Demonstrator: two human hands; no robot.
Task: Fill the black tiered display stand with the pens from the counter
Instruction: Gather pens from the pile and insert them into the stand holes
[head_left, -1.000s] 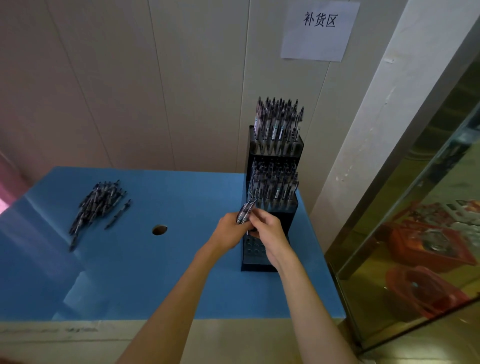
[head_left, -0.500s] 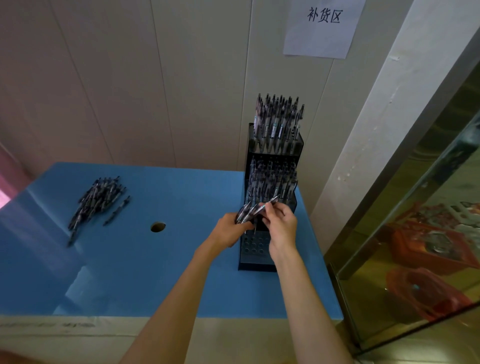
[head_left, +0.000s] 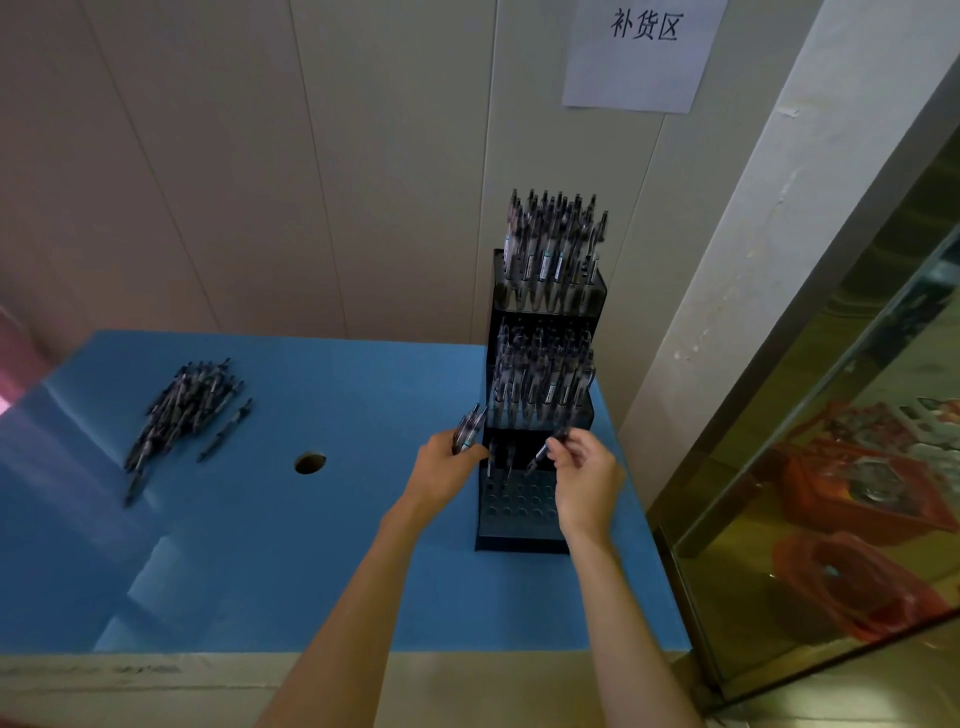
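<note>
Our right hand (head_left: 587, 480) pinches single pen (head_left: 543, 453) over stand (head_left: 519, 535) bottom tier. Our left hand (head_left: 441, 467) grips pen bundle (head_left: 467, 428) beside stand. Loose pens (head_left: 182, 405) heaped far left on blue counter (head_left: 311, 571).

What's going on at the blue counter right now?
A person is stocking the black tiered display stand with pens. The left hand grips a small bundle of dark clear-barrelled pens beside the stand, while the right hand pinches a single pen, tilted over the bottom tier. The two upper tiers look full; the bottom tier holds only a couple of pens, with most holes empty. A loose pile of pens waits on the blue counter.
</note>
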